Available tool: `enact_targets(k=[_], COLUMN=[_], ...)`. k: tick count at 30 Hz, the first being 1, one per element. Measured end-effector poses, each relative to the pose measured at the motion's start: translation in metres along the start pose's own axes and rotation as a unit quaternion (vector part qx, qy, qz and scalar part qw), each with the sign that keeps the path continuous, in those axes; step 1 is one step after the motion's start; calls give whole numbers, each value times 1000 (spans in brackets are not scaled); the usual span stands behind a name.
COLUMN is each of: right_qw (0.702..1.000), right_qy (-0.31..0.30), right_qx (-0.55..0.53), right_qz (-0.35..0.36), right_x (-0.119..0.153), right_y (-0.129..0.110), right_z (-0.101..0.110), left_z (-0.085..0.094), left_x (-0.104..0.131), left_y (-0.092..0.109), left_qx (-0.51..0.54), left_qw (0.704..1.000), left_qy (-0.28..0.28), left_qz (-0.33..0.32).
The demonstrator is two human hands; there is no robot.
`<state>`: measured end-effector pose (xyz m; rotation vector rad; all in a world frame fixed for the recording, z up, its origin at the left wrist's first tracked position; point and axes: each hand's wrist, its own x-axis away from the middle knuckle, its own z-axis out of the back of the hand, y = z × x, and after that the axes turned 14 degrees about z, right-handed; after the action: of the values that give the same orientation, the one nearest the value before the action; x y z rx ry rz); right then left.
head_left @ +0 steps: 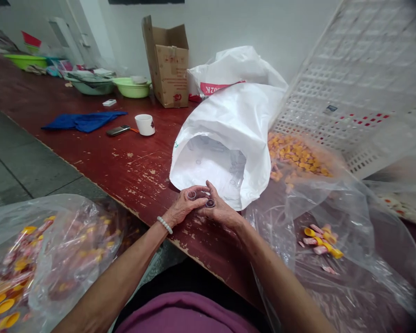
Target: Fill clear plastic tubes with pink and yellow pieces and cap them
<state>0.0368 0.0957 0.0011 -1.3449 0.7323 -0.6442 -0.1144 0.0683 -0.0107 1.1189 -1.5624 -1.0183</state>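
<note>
My left hand [183, 207], with a beaded bracelet at the wrist, and my right hand [222, 212] meet just in front of the mouth of a white sack [211, 115]. Fingers of the left are closed round a small clear plastic tube [192, 195], seen end-on as a ring. A second clear tube [210, 202] shows its round end in my right hand, close to the left fingertips. Their lengths are mostly hidden by the hands. Inside the sack, which lies on its side, are several similar clear tubes [234, 169].
Pink-and-yellow pieces lie on clear plastic [333, 277] at right; more fill a plastic bag [69, 240] at lower left. A white basket [333, 83] leans beyond an orange heap [298, 155]. Cup [145, 125], phone [118, 131], blue cloth [85, 121] and carton [171, 69] stand on the red table [125, 171].
</note>
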Motion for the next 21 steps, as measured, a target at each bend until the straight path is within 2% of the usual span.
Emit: enact_targets(k=[3,5,7,9,11,14,17,19,21], right_qw=[993,984,979,977,976,972,959,950,949], right_qy=[74,141,172,188,208,232,271,293,291], right_qx=[-91,-97,-103,-96,-60,-5,32,61,80], right_qz=[28,41,23,0,-4,32,79,91,89], right_x=[7,9,10,9,7,5,7,9,12], right_y=[-5,-10,-15,-18,-18,-14,-10,-9,-9], right_z=[1,-2,-8,-16,-23,-28,-29,-28,-27], left_z=[-7,-12,-18,-23,-26,-28,-32,-35,-36], left_x=[3,5,5,6,7,10,14,15,12], left_y=[-1,-2,-3,-4,-5,-5,-3,-1,-2], left_qx=[66,111,139,154,154,110,38,-14,-74], left_qw=[997,990,987,987,988,992,997,998,996], left_qy=[22,46,55,35,-9,-58,-73,-67,-33], left_qz=[44,67,61,38,24,13,-3,-11,-30])
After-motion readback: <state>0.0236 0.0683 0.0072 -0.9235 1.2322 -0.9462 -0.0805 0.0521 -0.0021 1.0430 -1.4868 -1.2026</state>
